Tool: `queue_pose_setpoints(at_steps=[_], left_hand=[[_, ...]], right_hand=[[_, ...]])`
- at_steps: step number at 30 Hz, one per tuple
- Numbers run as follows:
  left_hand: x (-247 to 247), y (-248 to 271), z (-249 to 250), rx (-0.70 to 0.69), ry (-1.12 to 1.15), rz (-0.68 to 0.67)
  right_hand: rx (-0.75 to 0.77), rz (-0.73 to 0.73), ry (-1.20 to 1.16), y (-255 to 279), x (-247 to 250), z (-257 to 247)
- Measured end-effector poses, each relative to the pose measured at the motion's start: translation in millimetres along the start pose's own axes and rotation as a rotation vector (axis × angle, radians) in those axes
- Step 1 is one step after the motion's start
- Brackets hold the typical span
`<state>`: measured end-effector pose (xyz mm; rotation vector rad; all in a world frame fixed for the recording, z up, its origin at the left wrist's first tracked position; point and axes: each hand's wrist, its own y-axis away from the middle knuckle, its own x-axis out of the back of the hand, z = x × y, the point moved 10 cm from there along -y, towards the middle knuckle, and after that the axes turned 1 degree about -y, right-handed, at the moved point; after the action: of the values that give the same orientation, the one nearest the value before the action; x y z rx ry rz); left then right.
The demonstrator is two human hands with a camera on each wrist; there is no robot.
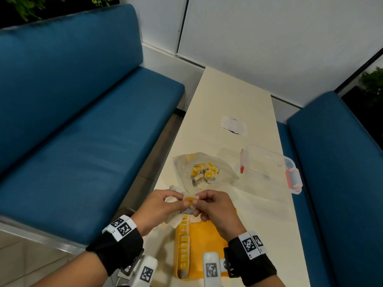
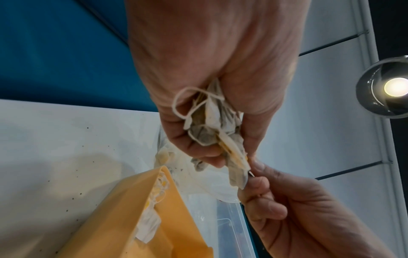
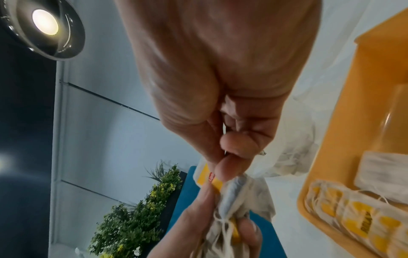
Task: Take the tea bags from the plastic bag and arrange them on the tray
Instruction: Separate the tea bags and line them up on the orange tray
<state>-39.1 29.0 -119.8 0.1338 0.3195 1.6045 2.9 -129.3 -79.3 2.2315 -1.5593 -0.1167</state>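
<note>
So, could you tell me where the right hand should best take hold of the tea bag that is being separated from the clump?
Probably by its yellow tag, pinched flat from the right, as the right hand does now. The tag is stiff and sticks out of the clump of tea bags that the left hand grips; the pouches are soft and tangled in string.

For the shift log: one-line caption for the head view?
Both hands, left and right, pinch tea bags above the yellow tray.

The tray (image 1: 209, 235) is partly hidden by both hands, its printed labels perhaps too blurred to read
</note>
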Motion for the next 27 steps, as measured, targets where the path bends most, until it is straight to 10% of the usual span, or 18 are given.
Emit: queue_pose_setpoints(at_steps=[27], left_hand=[[27.0, -22.2, -66.4, 0.116, -0.346, 0.187]], right_hand=[[-0.298, 0.046, 0.51, -29.1, 48.7, 117.9]])
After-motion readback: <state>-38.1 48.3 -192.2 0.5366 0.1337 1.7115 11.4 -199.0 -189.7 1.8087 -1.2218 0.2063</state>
